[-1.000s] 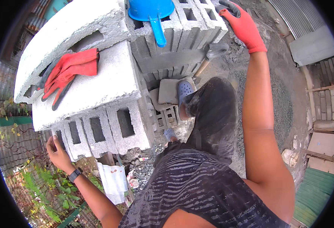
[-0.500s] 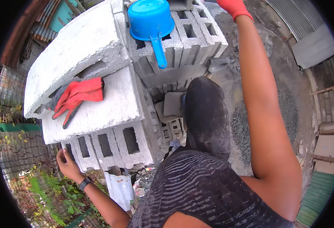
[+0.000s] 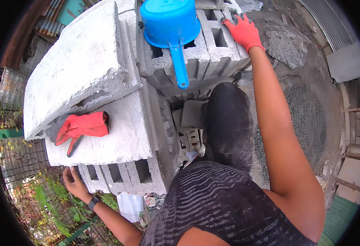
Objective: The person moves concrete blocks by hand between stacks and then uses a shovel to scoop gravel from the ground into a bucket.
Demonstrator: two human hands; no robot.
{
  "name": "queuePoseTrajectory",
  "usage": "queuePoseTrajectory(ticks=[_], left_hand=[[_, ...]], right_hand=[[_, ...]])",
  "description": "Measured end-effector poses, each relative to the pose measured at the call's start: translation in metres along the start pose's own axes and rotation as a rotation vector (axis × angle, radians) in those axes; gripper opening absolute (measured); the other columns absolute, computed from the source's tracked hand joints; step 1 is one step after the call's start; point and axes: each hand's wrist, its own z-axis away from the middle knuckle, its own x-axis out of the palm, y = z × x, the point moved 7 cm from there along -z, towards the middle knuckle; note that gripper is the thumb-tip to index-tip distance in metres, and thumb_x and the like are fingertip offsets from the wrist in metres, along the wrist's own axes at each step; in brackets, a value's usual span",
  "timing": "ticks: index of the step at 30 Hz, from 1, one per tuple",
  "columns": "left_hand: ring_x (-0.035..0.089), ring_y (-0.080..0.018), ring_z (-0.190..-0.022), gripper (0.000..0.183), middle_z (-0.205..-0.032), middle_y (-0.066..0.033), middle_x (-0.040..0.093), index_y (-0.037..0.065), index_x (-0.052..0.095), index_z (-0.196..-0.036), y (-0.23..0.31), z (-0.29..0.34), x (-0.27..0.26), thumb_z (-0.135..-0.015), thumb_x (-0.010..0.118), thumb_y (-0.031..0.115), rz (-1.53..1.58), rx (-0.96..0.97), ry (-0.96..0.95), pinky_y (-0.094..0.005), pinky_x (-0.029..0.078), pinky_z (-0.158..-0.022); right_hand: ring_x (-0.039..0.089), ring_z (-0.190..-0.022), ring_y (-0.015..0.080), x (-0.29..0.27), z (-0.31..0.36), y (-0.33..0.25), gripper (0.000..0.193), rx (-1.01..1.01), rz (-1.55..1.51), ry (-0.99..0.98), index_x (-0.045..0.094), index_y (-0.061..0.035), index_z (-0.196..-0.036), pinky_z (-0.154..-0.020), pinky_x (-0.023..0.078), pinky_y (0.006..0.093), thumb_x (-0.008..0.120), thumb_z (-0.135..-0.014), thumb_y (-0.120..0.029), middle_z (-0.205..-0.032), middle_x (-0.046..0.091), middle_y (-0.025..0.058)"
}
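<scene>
My right hand [image 3: 244, 33], in a red glove with dark fingertips, lies with fingers spread on the right edge of the stacked hollow concrete blocks [image 3: 198, 53]. Beside it on those blocks sits an upturned blue plastic dipper [image 3: 169, 24], its handle pointing toward me. My bare left hand [image 3: 75, 183], with a watch on the wrist, touches the left end of the lower hollow blocks [image 3: 128, 176]; its fingers are apart and slightly bent, their tips partly hidden. Another red glove [image 3: 85, 126] rests on the flat block side above, partly tucked under a tilted block [image 3: 71, 65].
My bent knee [image 3: 228, 123] is close to the stacks. Gravel [image 3: 307, 127] is spread on the ground at right, with a lump of rough concrete [image 3: 288, 47] farther off. A wire fence with plants [image 3: 48, 205] runs along the left. Metal sheets stand at far right.
My right hand has come down from the upper edge onto the blocks' right edge. My left hand stays at the block end. The view has shifted slightly.
</scene>
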Motion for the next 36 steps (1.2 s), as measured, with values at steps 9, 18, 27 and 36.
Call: queuePoseTrajectory(ticks=[9, 18, 27, 36], left_hand=[[0.055, -0.0285, -0.130, 0.062, -0.143, -0.0262, 0.056, -0.007, 0.047, -0.148, -0.040, -0.011, -0.004, -0.102, 0.066, 0.029, -0.129, -0.137, -0.146, -0.0390, 0.040, -0.112], [0.059, -0.0174, -0.100, 0.043, -0.114, -0.0138, 0.068, -0.013, 0.056, -0.130, -0.045, -0.019, -0.001, -0.105, 0.060, 0.022, -0.198, -0.152, -0.312, -0.0314, 0.048, -0.090], [0.064, -0.0182, -0.100, 0.045, -0.113, -0.0141, 0.072, -0.009, 0.063, -0.127, -0.033, -0.014, -0.002, -0.103, 0.064, 0.029, -0.126, -0.092, -0.147, -0.0326, 0.050, -0.091], [0.067, -0.0232, -0.104, 0.052, -0.116, -0.0181, 0.073, -0.006, 0.067, -0.126, -0.007, -0.008, -0.005, -0.102, 0.063, 0.041, -0.253, -0.033, -0.085, -0.0363, 0.049, -0.095]], right_hand=[[0.059, -0.121, 0.0480, -0.031, 0.020, -0.024, 0.067, -0.123, -0.067, 0.103, 0.068, 0.0063, -0.117, -0.103, 0.048, 0.0511, 0.058, -0.094, -0.056, -0.123, 0.065, 0.0323], [0.062, -0.115, 0.0481, -0.031, 0.015, -0.026, 0.068, -0.186, -0.062, 0.143, 0.069, 0.0080, -0.113, -0.100, 0.050, 0.0520, 0.062, -0.092, -0.056, -0.119, 0.066, 0.0337], [0.022, -0.154, 0.0452, -0.034, -0.003, -0.018, 0.100, -0.164, 0.104, 0.014, 0.037, -0.0052, -0.159, -0.125, 0.016, 0.0565, 0.046, -0.091, -0.077, -0.166, 0.028, 0.0224], [0.020, -0.155, 0.0437, 0.003, 0.015, -0.030, 0.099, -0.166, 0.099, -0.009, 0.033, 0.0003, -0.159, -0.127, 0.010, 0.0522, 0.042, -0.095, -0.074, -0.166, 0.027, 0.0248]])
